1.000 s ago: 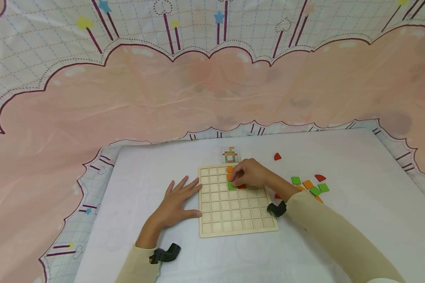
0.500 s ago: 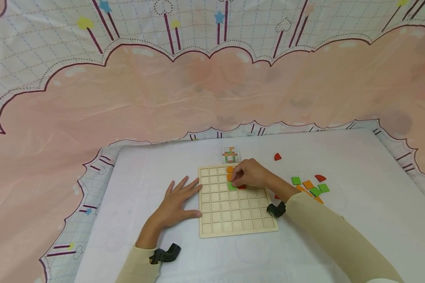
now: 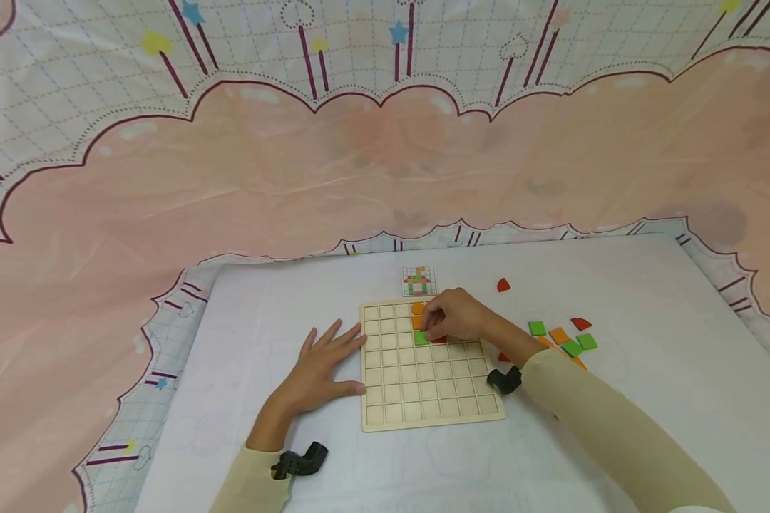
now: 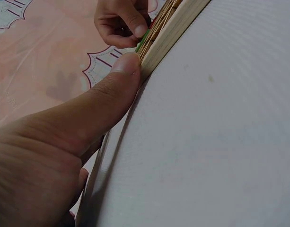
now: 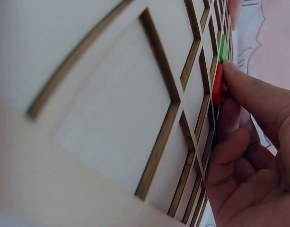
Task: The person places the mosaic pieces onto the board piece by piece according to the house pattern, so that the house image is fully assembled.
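Note:
The wooden grid board [image 3: 417, 391] lies on the white table. My left hand [image 3: 317, 370] is spread flat, with fingertips and thumb resting against its left edge; in the left wrist view the thumb [image 4: 121, 71] touches the board's side. Over the upper rows is my right hand [image 3: 455, 313], its fingers curled. Its thumb and fingertips meet at a green square tile [image 3: 420, 338], beside a red piece [image 5: 217, 85]; the hand covers part of both. An orange round piece [image 3: 418, 308] and an orange tile [image 3: 416, 323] sit in cells above the green one.
A small pattern card [image 3: 418, 281] lies behind the board. Loose tiles, among them a green square [image 3: 537, 328], an orange square [image 3: 559, 335] and a red quarter-round [image 3: 580, 324], are scattered to the right. Another red quarter-round [image 3: 503, 285] lies farther back.

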The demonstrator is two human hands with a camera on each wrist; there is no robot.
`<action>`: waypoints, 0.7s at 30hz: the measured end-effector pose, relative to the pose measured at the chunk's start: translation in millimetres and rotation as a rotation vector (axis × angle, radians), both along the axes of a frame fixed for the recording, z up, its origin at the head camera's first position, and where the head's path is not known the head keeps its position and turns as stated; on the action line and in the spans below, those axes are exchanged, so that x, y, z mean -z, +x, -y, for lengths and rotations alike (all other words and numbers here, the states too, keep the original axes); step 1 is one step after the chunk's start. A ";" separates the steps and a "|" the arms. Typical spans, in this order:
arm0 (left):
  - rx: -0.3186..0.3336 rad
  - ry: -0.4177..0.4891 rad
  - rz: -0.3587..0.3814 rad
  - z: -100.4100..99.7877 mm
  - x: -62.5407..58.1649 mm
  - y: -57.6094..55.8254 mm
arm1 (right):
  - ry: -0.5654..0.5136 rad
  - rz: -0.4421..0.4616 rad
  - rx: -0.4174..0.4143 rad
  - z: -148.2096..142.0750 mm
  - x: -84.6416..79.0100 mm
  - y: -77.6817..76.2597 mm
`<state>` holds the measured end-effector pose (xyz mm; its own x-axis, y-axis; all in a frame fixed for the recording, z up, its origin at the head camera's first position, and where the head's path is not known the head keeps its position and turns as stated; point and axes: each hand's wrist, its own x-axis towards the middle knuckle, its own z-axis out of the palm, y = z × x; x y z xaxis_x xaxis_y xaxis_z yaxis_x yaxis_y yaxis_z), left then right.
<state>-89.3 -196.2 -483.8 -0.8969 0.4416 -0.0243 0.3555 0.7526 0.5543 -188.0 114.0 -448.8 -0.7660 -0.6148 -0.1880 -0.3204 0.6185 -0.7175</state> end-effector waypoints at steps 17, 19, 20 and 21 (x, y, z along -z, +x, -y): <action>0.002 -0.001 0.002 -0.9 -2.1 0.7 | 0.048 0.022 0.069 -43.7 -6.1 -2.6; 0.002 0.001 0.002 -0.8 -2.0 0.9 | 0.043 0.023 0.074 -54.8 -9.0 -2.8; 0.002 0.001 0.002 -0.8 -2.0 1.0 | 0.041 0.025 0.080 -61.2 -10.0 -2.8; 0.002 0.000 0.002 -0.9 -1.9 1.0 | 0.042 0.027 0.089 -67.6 -11.2 -2.7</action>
<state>-88.3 -195.3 -481.9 -0.8959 0.4435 -0.0258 0.3560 0.7516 0.5553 -190.7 181.5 -437.7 -0.8113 -0.5360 -0.2336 -0.2439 0.6734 -0.6979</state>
